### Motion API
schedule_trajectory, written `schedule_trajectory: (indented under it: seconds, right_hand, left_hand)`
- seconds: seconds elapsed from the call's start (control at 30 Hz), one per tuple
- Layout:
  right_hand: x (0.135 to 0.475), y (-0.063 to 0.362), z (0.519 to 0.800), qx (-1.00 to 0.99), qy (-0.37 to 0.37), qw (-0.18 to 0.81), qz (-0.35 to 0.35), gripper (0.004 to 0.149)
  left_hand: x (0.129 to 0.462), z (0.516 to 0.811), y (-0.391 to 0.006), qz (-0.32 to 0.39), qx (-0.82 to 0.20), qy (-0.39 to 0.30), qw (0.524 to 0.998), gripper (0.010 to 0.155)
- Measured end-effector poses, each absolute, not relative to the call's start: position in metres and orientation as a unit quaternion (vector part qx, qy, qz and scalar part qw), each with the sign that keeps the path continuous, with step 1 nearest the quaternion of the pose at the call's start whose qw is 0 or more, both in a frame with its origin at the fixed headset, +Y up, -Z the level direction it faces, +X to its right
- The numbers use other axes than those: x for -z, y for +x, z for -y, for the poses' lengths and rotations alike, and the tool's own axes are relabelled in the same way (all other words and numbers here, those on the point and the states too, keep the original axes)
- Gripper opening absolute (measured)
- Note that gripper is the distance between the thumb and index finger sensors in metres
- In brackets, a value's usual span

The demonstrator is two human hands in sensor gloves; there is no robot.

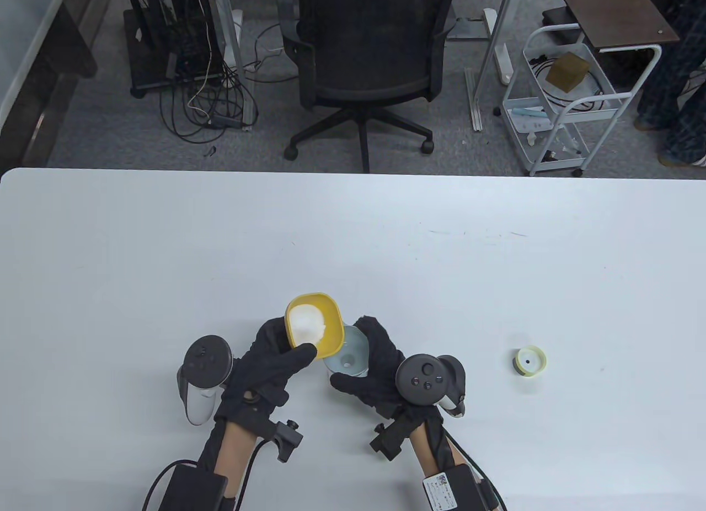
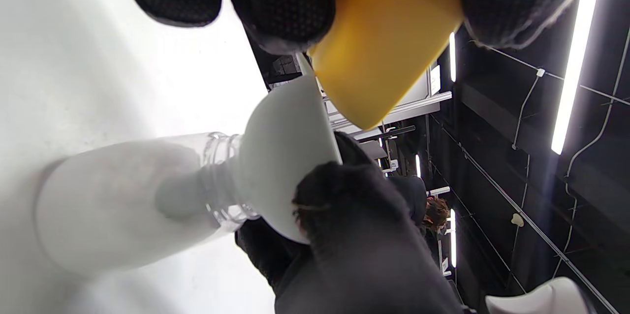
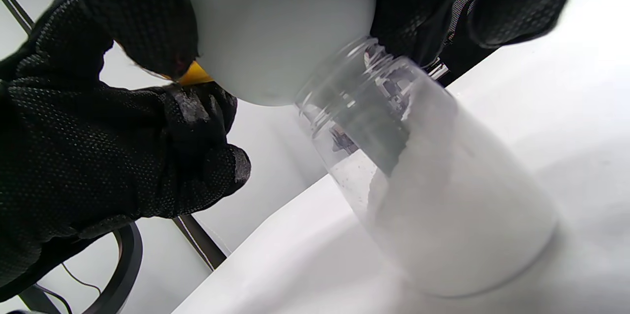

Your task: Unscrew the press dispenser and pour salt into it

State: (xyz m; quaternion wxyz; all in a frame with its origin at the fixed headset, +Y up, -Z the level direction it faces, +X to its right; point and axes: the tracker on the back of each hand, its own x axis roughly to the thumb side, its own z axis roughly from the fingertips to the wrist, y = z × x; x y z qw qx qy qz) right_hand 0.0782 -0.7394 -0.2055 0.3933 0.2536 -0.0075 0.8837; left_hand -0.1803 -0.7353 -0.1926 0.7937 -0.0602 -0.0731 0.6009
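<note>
Left grip (image 1: pixel 270 362) clasps yellow cup (image 1: pixel 313 324) (granular salt); right grip (image 1: pixel 375 367) steadies smooth funnel (image 1: pixel 347 356).

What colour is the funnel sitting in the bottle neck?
Pale grey-blue plastic funnel; the table view shows it best.

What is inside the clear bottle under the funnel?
White salt fills most of the clear bottle, and the funnel spout sits in its neck. The bottle's bottom is not visible.

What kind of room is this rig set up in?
Likely an office or lab workspace: a black office chair behind the white table, a white utility cart with cables, and a black equipment stand trailing wires.
</note>
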Motion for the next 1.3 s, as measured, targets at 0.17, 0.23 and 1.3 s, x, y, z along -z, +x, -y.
schedule_trajectory:
  seconds: [0.17, 0.23, 1.3]
  right_hand:
    - [0.205, 0.078, 0.739, -0.885, 0.253, 0.39, 0.01, 0.112]
    - [0.205, 0.078, 0.739, -0.886, 0.253, 0.389, 0.01, 0.112]
    - [0.204, 0.078, 0.739, -0.888, 0.254, 0.383, 0.01, 0.112]
  left_hand:
    - [0.189, 0.729, -0.176, 0.078, -0.568, -0.038, 0.819, 0.1]
    - [0.188, 0.726, -0.174, 0.079, -0.553, -0.027, 0.829, 0.1]
    - [0.179, 0.713, -0.154, 0.102, -0.437, 0.035, 0.893, 0.098]
